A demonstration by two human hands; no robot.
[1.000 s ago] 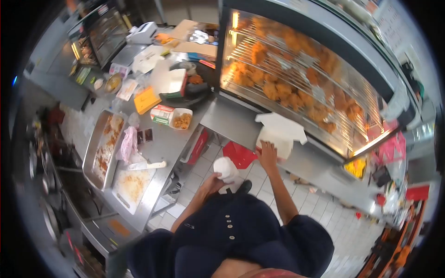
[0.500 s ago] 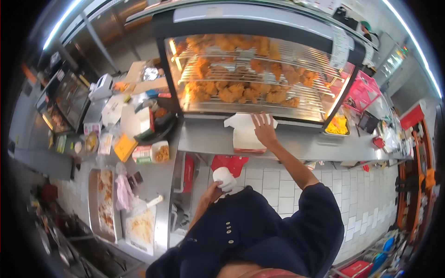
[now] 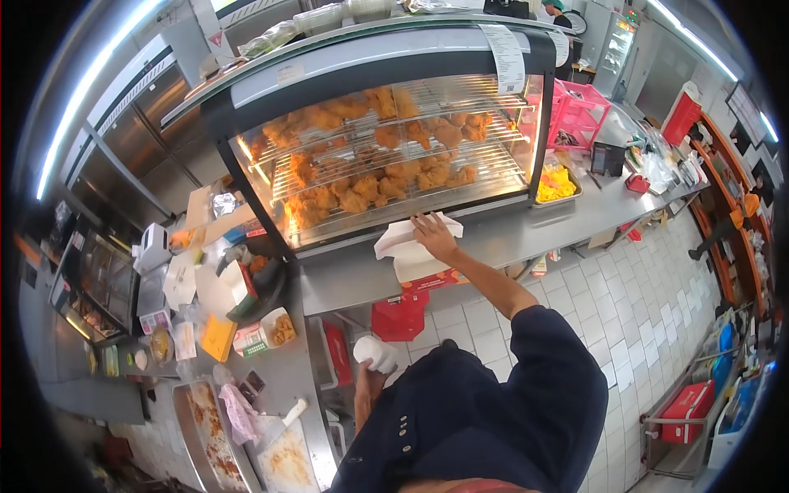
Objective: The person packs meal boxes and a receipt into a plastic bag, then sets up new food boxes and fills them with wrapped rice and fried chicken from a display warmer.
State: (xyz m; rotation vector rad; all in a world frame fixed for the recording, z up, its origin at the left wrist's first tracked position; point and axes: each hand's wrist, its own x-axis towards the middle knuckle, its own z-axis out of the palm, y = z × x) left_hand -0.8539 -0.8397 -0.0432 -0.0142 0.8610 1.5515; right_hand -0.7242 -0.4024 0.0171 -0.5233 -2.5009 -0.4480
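Observation:
My right hand [image 3: 436,237] lies on the raised lid of a white takeaway box [image 3: 409,267], its fingers spread toward the lid's far edge. The box has a red printed front and rests on the steel counter before the heated display case [image 3: 374,164], where fried chicken [image 3: 353,197] fills wire racks. Lower down, near my body, my left hand [image 3: 370,386] is closed around a white, bottle-like container [image 3: 376,353] held at a tilt. Its label and opening cannot be made out.
At left are an opened box of small fried pieces [image 3: 282,329], a yellow packet [image 3: 218,338], a metal tray with crumbs [image 3: 209,435] and a white-handled knife [image 3: 294,412]. Right of the case sit a tray of yellow packets [image 3: 556,186] and a pink crate [image 3: 579,115]. Another person [image 3: 557,16] stands far back.
The view has turned, shifting the case leftward. The box's red front shows more and its lid looks bent up under my right hand. My left hand still holds the white container, now more tilted.

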